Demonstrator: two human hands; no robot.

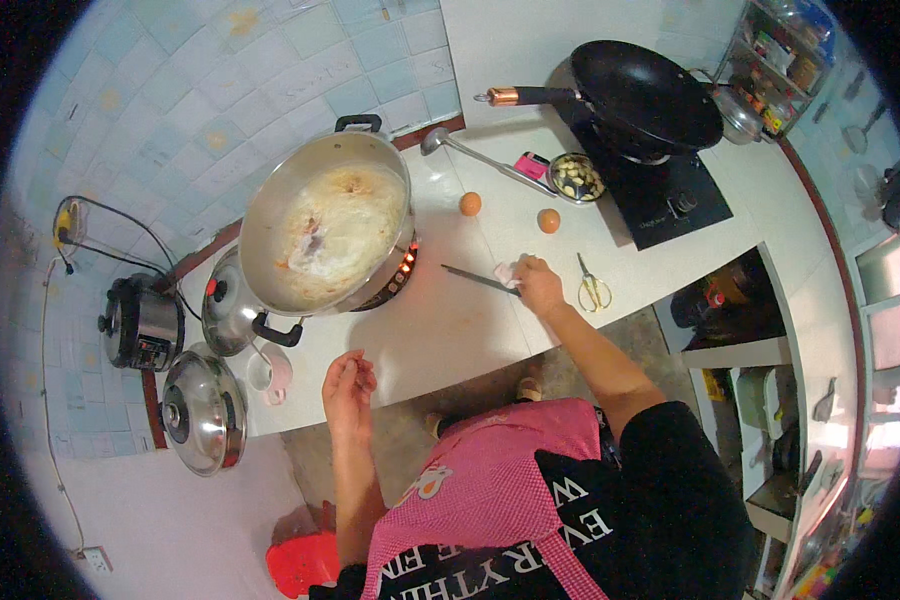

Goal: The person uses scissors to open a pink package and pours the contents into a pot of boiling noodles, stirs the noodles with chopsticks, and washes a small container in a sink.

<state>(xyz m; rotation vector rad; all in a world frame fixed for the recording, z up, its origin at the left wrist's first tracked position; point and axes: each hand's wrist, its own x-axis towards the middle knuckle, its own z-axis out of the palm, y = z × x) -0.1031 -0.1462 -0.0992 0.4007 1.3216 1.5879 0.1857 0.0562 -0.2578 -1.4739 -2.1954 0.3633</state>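
My right hand (538, 286) is low over the white counter with a small crumpled whitish piece (505, 274), perhaps tissue, at its fingertips. A thin dark stick-like utensil (476, 278) lies just beside that hand, one end by the fingers; whether the hand touches it is hidden. Gold-handled scissors (594, 292) rest to the right. My left hand (351, 384) hangs near the counter's front edge, fingers curled, its inside partly hidden. Ahead of it, a large two-handled pot (326, 225) of cloudy, whitish liquid sits on a lit electric cooker (394, 281).
Two brown eggs (470, 203) lie behind my right hand. Farther back are a metal ladle (487, 159), a bowl of pale pieces (577, 178) and a black wok (645, 97) on a black hob (679, 202). Glass lids (204, 412), a pink mug (276, 382) and a rice cooker (150, 322) stand left.
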